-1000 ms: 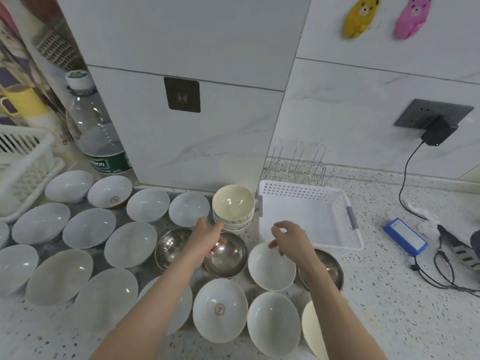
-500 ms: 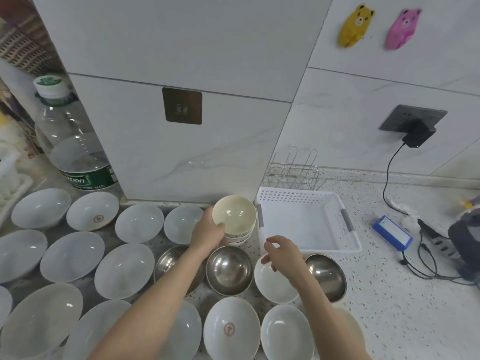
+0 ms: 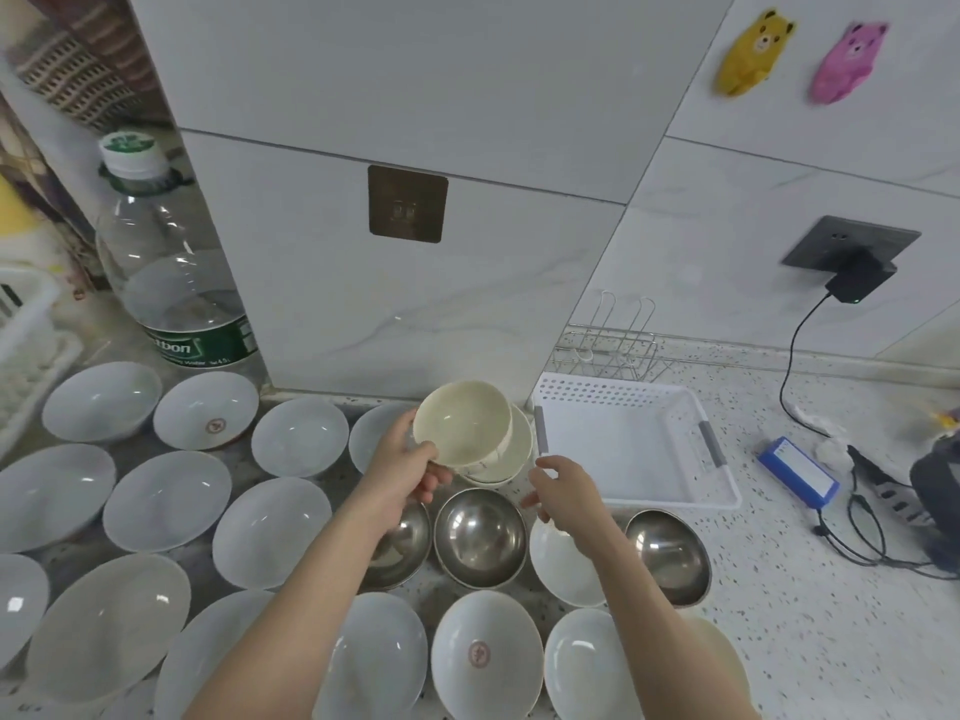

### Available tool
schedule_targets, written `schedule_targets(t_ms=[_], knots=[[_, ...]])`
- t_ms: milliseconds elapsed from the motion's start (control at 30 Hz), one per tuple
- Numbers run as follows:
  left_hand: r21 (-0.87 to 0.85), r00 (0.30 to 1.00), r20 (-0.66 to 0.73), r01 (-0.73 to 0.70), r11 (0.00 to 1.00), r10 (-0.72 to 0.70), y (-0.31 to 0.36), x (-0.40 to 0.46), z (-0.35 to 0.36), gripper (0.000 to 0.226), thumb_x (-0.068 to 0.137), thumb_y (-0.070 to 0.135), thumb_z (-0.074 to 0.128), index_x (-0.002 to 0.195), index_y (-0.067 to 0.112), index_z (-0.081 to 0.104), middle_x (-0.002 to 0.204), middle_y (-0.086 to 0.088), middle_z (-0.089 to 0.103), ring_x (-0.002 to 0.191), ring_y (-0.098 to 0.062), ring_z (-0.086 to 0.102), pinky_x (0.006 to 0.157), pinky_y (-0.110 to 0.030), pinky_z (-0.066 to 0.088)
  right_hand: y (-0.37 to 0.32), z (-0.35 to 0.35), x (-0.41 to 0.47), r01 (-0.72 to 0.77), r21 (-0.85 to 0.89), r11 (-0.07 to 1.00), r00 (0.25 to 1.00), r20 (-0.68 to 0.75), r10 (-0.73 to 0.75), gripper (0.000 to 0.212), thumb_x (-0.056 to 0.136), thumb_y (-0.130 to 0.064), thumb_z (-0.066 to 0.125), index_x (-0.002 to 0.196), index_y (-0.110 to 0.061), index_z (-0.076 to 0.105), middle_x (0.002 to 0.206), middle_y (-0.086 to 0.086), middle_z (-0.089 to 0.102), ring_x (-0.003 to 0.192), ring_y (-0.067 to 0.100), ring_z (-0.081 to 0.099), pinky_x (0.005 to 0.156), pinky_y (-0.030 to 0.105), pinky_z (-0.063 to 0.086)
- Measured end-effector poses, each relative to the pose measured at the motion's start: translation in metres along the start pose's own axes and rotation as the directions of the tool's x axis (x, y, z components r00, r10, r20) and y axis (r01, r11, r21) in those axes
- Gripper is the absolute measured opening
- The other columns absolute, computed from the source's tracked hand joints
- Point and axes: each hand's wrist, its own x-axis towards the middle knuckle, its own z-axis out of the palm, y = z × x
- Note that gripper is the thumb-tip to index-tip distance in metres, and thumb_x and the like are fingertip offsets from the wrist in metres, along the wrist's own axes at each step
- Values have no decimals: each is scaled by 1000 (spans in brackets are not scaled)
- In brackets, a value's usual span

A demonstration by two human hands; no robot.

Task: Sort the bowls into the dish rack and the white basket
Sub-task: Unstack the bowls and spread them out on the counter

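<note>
left hand grips the rim of a small cream ceramic bowl, thumb inside the near edge, fingers curled beneath. a second ago this bowl sat on top of the stack of cream bowls beside the basket and the hand was only reaching past the steel bowls; now it is lifted and tilted, clear of the stack except where the two overlap in view. right hand hovers with fingers loosely spread, holding nothing, just above a white bowl and near the left edge of the white perforated plastic basket. the basket looks empty, as does the wire dish rack standing behind it against the wall. three round stainless steel bowls lie below the lifted bowl; many pale white and bluish porcelain bowls cover the speckled table to the left and front. judgement: the sort appears to be at its start, with the first bowl in hand and likely bound for the basket or rack at right.
</note>
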Motion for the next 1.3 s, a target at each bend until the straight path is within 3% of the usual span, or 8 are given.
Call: schedule_targets(t_ms=[133,233,400,633,767,900,1133,1300], knots=[[-199,998,-26,54,979,-60,-3,-15,-27,45,92,-4,44,106,37,53,47,-5,60,36,-6,42,32,-17,31,-11,13,7,-14,28,999,1000,2,14,51,96,-26,45,144,-11,34,83,9,73,51,11,52,42,18,37],[-227,997,-53,46,973,-60,-2,-24,-43,44,93,-5,43,110,34,53,46,-2,60,36,-5,42,32,-17,30,-16,20,13,-20,38,999,999,-26,21,52,96,-24,45,144,-10,31,84,11,71,56,14,57,46,22,40],[-262,993,-102,38,964,-67,-3,-39,-61,43,93,-6,41,107,33,53,46,-4,58,34,-6,41,32,-15,29,-20,29,15,62,32,998,997,-40,-61,76,91,-9,42,154,-35,8,99,2,57,67,23,69,47,23,47],[-272,986,-140,48,961,-88,-8,-58,-69,45,94,-6,42,127,23,50,50,-8,58,36,-8,41,32,-17,31,-18,32,22,84,29,996,995,-54,-82,68,89,1,39,150,-25,27,104,1,50,64,24,66,45,21,46],[-263,985,-151,46,964,-88,-10,-69,-64,46,94,-6,42,132,19,48,50,-7,58,37,-8,41,33,-17,32,-24,28,25,63,75,995,998,-28,-61,59,86,2,37,143,-16,36,89,2,58,55,21,63,46,25,44],[-269,985,-159,25,963,-70,-12,-79,-53,44,94,-6,42,129,20,49,50,-4,60,37,-6,44,33,-17,32,-20,16,20,8,261,965,999,30,-17,52,82,8,31,131,-3,46,67,19,63,42,14,54,33,18,30],[-241,988,-144,26,970,-62,-19,-89,-12,43,93,-2,45,125,26,52,53,-4,59,39,-7,43,34,-17,33,9,-35,-17,-59,589,806,996,85,11,35,86,7,32,115,2,51,63,21,61,34,5,40,33,15,25],[-203,994,-101,30,979,-51,-26,-94,41,40,92,-1,45,122,24,54,50,-3,58,36,-6,41,33,-16,31,54,-83,-45,-30,758,652,999,12,32,26,87,7,33,100,-4,53,53,15,60,36,8,31,31,15,24]])
